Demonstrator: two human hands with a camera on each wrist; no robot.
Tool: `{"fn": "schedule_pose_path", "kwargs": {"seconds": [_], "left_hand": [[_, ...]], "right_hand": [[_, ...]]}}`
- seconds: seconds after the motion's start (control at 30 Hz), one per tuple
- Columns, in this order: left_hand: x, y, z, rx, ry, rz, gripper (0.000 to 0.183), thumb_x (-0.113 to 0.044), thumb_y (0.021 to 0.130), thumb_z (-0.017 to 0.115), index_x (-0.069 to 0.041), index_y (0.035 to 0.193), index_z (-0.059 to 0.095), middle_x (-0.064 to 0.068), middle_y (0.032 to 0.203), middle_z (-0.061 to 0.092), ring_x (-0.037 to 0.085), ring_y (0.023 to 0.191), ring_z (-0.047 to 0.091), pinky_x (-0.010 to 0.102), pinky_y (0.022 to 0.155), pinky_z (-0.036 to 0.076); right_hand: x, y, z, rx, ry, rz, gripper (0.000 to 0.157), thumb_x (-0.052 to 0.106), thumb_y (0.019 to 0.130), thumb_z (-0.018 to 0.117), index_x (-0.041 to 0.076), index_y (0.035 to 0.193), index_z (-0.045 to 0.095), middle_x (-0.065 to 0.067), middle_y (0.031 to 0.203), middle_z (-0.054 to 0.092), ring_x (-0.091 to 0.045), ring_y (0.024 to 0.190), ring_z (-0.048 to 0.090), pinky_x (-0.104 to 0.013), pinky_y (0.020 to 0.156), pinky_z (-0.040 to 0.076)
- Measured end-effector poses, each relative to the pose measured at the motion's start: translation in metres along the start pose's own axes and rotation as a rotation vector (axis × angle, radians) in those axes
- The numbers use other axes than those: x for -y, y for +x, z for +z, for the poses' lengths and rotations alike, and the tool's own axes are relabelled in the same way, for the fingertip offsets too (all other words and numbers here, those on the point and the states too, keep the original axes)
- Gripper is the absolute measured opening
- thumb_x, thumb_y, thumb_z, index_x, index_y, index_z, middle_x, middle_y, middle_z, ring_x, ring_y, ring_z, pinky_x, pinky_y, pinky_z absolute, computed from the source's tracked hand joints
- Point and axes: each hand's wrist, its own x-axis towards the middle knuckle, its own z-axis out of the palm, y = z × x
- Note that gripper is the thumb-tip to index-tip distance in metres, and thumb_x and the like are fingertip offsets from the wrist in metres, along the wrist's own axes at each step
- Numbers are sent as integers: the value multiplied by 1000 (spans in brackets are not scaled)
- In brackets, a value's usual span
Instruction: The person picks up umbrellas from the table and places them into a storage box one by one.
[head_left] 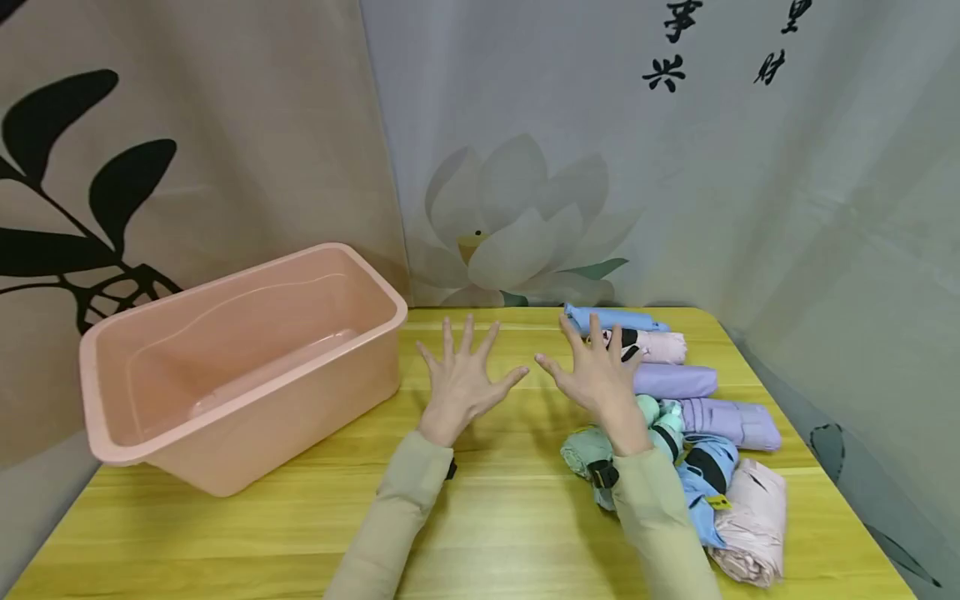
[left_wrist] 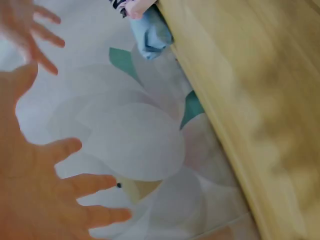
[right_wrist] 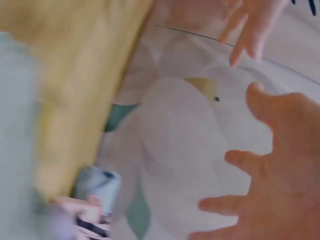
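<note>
My left hand [head_left: 465, 385] is held over the middle of the table with its fingers spread wide, holding nothing. To its right, my right hand [head_left: 600, 377] is spread in the same way, also with nothing in it. The two thumbs point toward each other, apart. Beside and behind the right hand lie several rolled fabric bundles: a blue roll [head_left: 618, 320] at the back, a pink one with black print [head_left: 660, 347], a purple roll [head_left: 675, 382], a lilac roll [head_left: 731, 423]. Nearer are green [head_left: 587, 454], blue printed [head_left: 707, 475] and pale pink [head_left: 752, 521] bundles. The right forearm partly hides some of them.
A large pink plastic tub [head_left: 300, 400] stands on the left of the wooden table [head_left: 495, 533], with no contents visible inside. Behind the table hangs a printed curtain [head_left: 525, 100] with a lotus flower and black characters. The table's right edge runs just past the bundles.
</note>
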Motion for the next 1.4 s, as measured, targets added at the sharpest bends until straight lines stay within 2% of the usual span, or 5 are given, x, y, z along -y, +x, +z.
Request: {"fn": "schedule_pose_path", "kwargs": {"seconds": [0.23, 0.63, 0.97, 1.23, 1.4], "left_hand": [[10, -12, -26, -404, -45, 131, 44, -39, 91, 59, -6, 121, 64, 16, 115, 69, 37, 104, 65, 48, 82, 57], [92, -66, -121, -706, -84, -36, 32, -16, 86, 63, 3, 113, 65, 25, 104, 69, 45, 91, 61, 55, 62, 52], [172, -124, -161, -559, -8, -425, 56, -19, 87, 60, 5, 135, 45, 36, 133, 46, 57, 124, 36, 71, 99, 32], [224, -144, -178, -200, 27, -655, 76, -34, 93, 47, 14, 144, 18, 47, 135, 30, 68, 108, 37, 74, 79, 39], [246, -143, -186, -164, -44, -708, 70, -33, 95, 40, 18, 140, 24, 47, 127, 39, 65, 102, 44, 69, 76, 43]], "right_hand": [[-11, 37, -32, 31, -21, -25, 66, 47, 95, 48, 16, 150, 28, -22, 148, 38, -44, 127, 45, -65, 93, 44], [-99, 105, -15, 78, -75, -72, 53, 25, 96, 48, 2, 142, 37, -26, 140, 46, -47, 124, 46, -62, 97, 42], [-139, 116, -8, 87, -113, -66, 52, 19, 93, 52, 0, 139, 41, -30, 137, 47, -50, 120, 48, -64, 95, 43], [-147, 120, -9, 187, -87, 9, 59, 26, 91, 54, 0, 142, 37, -33, 137, 43, -51, 122, 44, -65, 94, 42], [-145, 124, -9, 231, -77, 27, 62, 30, 91, 52, 2, 143, 35, -34, 140, 40, -52, 126, 40, -68, 96, 40]]}}
